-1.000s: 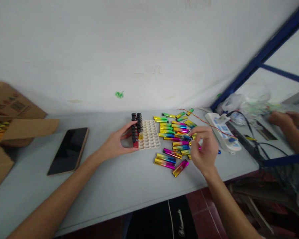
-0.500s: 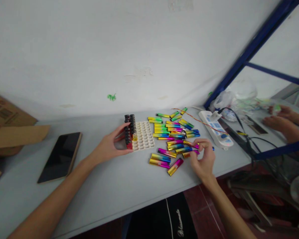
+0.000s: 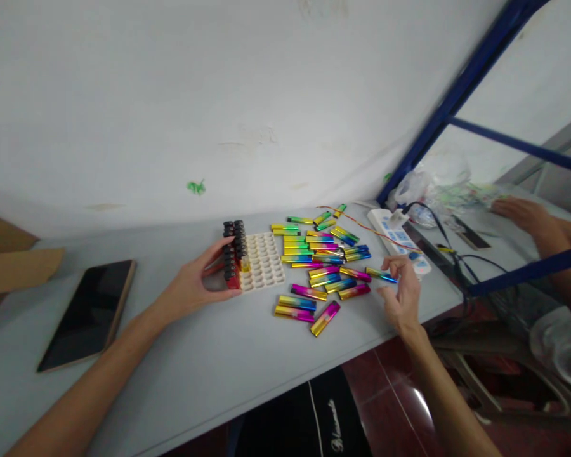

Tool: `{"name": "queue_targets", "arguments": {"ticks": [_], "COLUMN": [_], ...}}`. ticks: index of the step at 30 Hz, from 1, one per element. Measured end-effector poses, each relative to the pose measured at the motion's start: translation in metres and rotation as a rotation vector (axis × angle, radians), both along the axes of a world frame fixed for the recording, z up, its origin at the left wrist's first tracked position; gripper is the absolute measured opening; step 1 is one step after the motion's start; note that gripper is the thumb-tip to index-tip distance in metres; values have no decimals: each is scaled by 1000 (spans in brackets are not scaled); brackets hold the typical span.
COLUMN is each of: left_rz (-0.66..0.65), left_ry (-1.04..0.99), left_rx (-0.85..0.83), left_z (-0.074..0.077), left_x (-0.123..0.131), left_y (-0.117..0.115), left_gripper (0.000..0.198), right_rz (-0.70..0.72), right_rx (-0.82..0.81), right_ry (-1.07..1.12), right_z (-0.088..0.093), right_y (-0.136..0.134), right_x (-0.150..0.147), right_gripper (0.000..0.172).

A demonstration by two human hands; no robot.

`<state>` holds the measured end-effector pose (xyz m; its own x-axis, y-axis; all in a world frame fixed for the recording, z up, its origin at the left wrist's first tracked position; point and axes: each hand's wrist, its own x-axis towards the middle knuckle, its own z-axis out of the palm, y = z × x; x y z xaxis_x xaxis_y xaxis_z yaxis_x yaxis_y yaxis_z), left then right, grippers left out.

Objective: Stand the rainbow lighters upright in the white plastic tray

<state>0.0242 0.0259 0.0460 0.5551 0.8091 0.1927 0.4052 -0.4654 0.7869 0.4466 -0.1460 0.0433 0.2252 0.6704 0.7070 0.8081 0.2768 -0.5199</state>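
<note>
My left hand (image 3: 190, 285) grips the near left corner of a white slotted tray (image 3: 265, 270) on the grey table, thumb and fingers closed around it. A few rows of black-topped lighters (image 3: 232, 251) stand in the tray's left side. Several loose rainbow-coloured lighters (image 3: 321, 260) lie scattered to the tray's right. My right hand (image 3: 400, 295) is at the pile's right edge, its fingertips pinching one lighter (image 3: 381, 274) just above the table.
A dark phone (image 3: 88, 311) lies face up at the left, beside cardboard box flaps (image 3: 14, 266). A white power strip (image 3: 397, 238) with cables sits at the right. Another person's hands (image 3: 523, 212) work beyond a blue frame (image 3: 457, 89).
My right hand has moved from over the pile to its right edge and now pinches one lighter. The view has shifted, with everything sliding left. My left hand stays on the tray.
</note>
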Motion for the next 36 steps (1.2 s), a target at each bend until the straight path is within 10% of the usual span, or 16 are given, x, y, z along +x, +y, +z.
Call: {"name": "queue_targets", "arguments": {"ticks": [13, 36], "left_rz": [15, 31], "left_ry": [48, 29], "left_rx": [6, -10], "left_z": [-1, 6], "left_x": [-3, 1], "left_y": [2, -2], "left_gripper": [110, 108], "right_rz": [-321, -149], "right_rx": [-92, -37], "right_ry": [14, -100], "right_z": [-15, 0], "right_y": [-28, 31], "right_x": [42, 6], "right_gripper": [37, 25]}}
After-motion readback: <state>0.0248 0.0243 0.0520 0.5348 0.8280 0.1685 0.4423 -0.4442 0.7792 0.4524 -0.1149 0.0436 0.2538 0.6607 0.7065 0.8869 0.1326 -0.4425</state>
